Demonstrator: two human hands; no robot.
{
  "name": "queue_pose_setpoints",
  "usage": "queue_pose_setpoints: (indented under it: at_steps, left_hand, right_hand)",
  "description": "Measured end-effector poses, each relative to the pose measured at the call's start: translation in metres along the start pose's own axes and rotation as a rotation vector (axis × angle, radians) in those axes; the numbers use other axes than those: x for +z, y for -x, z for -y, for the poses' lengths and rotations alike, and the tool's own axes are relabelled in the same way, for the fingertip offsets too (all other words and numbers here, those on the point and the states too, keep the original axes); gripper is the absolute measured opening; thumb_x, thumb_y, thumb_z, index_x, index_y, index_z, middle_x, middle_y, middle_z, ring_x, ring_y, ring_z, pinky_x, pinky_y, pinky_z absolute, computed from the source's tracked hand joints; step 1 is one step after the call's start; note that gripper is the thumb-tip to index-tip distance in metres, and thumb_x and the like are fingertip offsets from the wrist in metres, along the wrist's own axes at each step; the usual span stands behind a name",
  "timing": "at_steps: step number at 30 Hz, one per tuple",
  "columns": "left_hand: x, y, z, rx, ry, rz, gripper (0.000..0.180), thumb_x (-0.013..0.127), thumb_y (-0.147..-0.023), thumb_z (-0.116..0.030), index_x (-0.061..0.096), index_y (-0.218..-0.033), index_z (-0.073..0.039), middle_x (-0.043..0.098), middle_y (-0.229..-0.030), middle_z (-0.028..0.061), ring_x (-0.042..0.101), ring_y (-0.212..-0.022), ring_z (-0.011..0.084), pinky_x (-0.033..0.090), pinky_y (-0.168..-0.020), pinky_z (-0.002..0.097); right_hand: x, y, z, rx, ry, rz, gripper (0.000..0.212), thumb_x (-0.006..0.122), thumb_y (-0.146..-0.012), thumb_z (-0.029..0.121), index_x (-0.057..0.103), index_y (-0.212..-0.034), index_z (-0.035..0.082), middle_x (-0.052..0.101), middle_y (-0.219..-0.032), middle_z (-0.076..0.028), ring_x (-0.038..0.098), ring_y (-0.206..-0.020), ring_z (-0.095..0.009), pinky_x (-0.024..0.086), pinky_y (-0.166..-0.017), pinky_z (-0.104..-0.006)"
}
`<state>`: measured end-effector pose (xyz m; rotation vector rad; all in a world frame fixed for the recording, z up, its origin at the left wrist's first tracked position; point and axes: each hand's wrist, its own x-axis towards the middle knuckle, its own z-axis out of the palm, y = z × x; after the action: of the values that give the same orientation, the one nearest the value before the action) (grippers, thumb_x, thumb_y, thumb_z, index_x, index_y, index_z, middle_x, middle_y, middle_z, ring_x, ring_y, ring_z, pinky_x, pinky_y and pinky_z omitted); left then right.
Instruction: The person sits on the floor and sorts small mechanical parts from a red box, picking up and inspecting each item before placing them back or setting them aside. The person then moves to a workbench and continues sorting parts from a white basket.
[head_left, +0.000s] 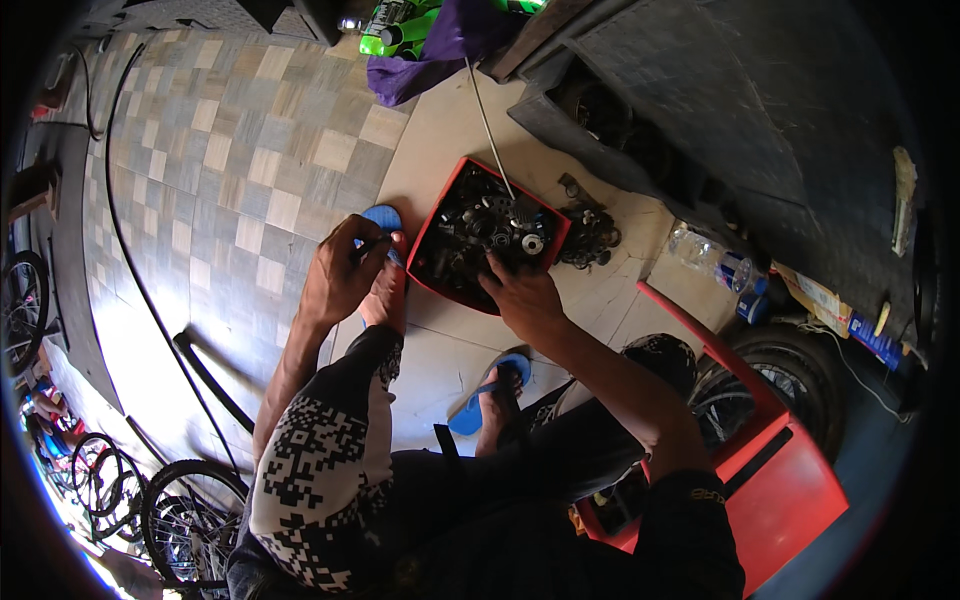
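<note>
In front of me a red bin (421, 240) stands on the floor, filled with a jumble of dark, greasy metal parts (480, 215) and one silvery round part (532, 243). My right hand (528, 302) reaches over its near edge, fingers partly stretched out and touching the parts; nothing shows held in it. Left of the bin, above my foot, my left hand (342, 272) is closed in a pinch on a small dark part (374, 246), mostly hidden by the fingers. A thin metal rod (487, 125) slants out of the bin's far side.
More dark parts (592, 235) lie right of the bin. A plastic bottle (712, 253) rests farther right, near a tyre (820, 375) and a red plastic chair (770, 480). A purple bag (400, 78) lies at the far side. A bicycle wheel (160, 515) stands lower left.
</note>
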<state>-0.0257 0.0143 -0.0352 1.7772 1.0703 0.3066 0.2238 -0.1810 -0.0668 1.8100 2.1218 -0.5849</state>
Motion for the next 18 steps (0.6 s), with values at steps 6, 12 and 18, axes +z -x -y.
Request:
queue_pose_setpoints:
  at_steps: [6,12,18]
  left_hand:
    - [0.001,0.0,0.002,0.008,0.014,-0.019,0.015,0.071,-0.098,-0.014,0.063,-0.103,-0.002,0.065,-0.082,0.0079,0.055,-0.066,0.0125,0.047,-0.062,0.032]
    - [-0.001,-0.004,-0.002,0.019,0.007,-0.004,0.015,0.071,-0.097,-0.014,0.063,-0.103,-0.002,0.065,-0.082,0.0081,0.055,-0.066,0.0127,0.047,-0.062,0.0317]
    - [0.003,-0.004,-0.01,0.016,0.02,0.0,0.015,0.071,-0.097,-0.013,0.063,-0.104,-0.002,0.066,-0.082,0.008,0.055,-0.065,0.0124,0.047,-0.061,0.0317]
  right_hand:
    - [-0.018,0.01,-0.012,0.021,-0.013,0.006,0.032,0.065,-0.089,0.018,0.073,-0.119,0.012,0.058,-0.149,-0.011,0.071,-0.099,-0.025,0.057,-0.071,-0.0345]
    - [-0.028,-0.002,0.001,0.154,0.0,0.15,0.036,0.066,-0.086,0.016,0.071,-0.121,0.01,0.059,-0.148,-0.01,0.07,-0.106,-0.026,0.057,-0.073,-0.0353]
    - [0.005,-0.028,0.025,-0.053,0.012,-0.167,0.042,0.065,-0.087,0.017,0.069,-0.128,0.01,0.057,-0.151,-0.013,0.07,-0.105,-0.029,0.056,-0.082,-0.04]
